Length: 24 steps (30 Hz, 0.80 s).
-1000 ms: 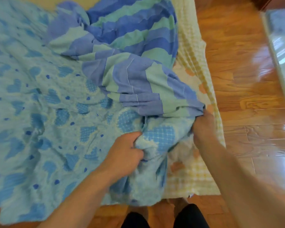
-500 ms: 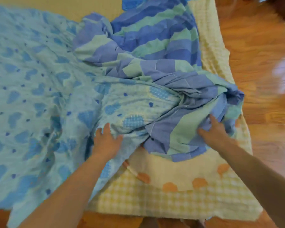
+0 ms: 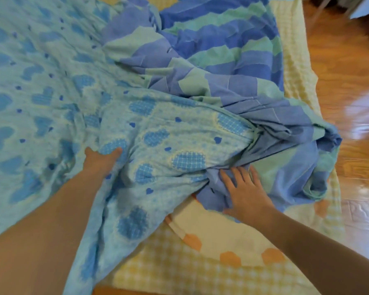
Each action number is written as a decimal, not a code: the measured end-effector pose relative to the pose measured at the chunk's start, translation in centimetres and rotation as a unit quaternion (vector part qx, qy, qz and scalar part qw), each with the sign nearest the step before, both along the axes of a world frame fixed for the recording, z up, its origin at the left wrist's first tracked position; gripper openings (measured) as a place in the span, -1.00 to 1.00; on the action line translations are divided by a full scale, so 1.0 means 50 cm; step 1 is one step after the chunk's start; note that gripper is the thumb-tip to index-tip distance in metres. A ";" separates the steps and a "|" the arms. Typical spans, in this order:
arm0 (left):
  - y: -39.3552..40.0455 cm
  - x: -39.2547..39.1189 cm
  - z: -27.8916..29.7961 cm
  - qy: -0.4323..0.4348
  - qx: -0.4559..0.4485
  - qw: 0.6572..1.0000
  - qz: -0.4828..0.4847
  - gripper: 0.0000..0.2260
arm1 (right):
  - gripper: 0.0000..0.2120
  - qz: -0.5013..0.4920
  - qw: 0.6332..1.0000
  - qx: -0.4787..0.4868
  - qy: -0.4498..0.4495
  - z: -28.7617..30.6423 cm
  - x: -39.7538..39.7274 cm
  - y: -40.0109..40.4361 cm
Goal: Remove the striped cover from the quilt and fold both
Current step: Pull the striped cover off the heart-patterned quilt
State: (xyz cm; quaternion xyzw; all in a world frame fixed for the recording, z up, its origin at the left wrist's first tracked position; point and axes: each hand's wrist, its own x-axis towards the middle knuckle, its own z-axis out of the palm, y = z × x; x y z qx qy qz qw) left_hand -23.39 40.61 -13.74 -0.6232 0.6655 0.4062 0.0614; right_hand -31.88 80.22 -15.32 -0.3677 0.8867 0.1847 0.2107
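Two hands working at the bunched join of quilt and cover.

The left hand grips a fold of the heart-print quilt, while the right hand lies flat, fingers spread, on the striped cover crumpled toward the bed's right edge; beneath both lies a yellow checked sheet, beside a wooden floor.

Quilt left of striped cover
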 end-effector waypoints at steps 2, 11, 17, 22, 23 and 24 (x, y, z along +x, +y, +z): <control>0.026 0.004 0.021 0.092 0.062 0.994 0.000 -0.45 | 0.07 0.016 0.998 0.051 0.017 0.011 -0.016 0.013; 0.203 0.173 0.305 0.233 0.310 0.922 0.013 -0.76 | -0.73 0.084 0.960 -0.056 0.262 0.217 -0.428 0.257; 0.474 0.228 0.296 0.257 0.335 0.902 -0.088 -0.65 | -0.55 -0.134 0.978 0.083 0.139 0.145 -0.447 0.315; 0.834 0.260 0.222 0.142 0.175 0.900 -0.374 -0.74 | -0.55 -0.315 0.896 -0.179 -0.257 0.121 -0.173 0.381; 0.894 0.262 0.219 0.094 0.132 0.893 -0.419 -0.74 | -0.51 -0.396 0.820 -0.218 -0.352 0.141 -0.126 0.407; 0.944 0.262 0.227 0.042 0.105 0.885 -0.452 -0.74 | -0.41 -0.473 0.721 -0.242 -0.445 0.162 -0.099 0.433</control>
